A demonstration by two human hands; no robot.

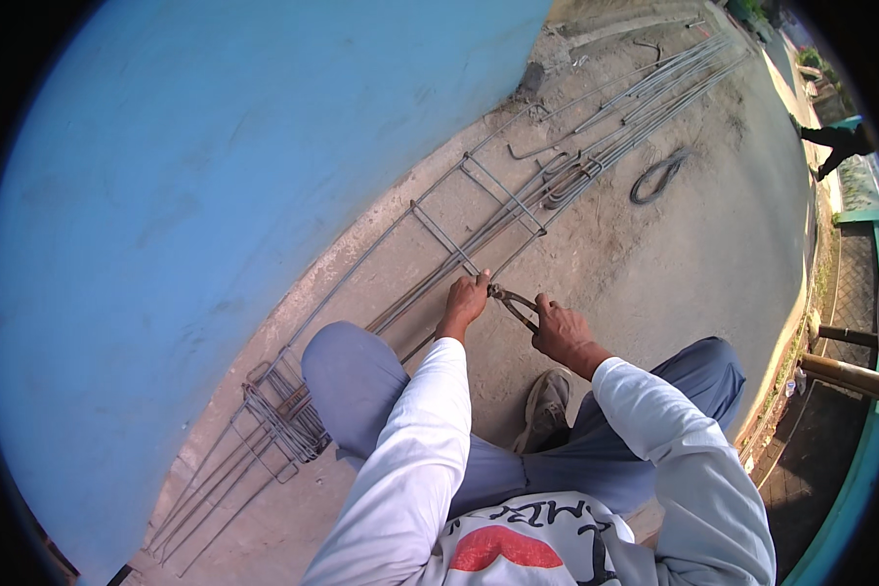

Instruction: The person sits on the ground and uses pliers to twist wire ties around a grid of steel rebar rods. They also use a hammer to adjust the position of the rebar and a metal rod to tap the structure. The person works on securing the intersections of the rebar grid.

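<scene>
Left hand [464, 302] is closed on the long steel rods [430, 285] of a rebar cage lying on the concrete ground [674, 254], its fingertips hidden behind the bars; right hand [560, 330], just beside it, is clenched around the handles of a pair of pincers [513, 304], whose head meets the rods next to the left fingers, though the tie itself is too small to make out. Two square stirrups [503, 195] stand spaced on the cage beyond the hands, and a bunch of stirrups [283, 415], too tangled to count, sits behind the left knee. Farther past the hands lie more loose bars [654, 93] and one coil of wire [657, 177]. A blue wall [215, 176] runs along the left of the cage. One shoe [547, 405] shows between the arms; the other is hidden.
</scene>
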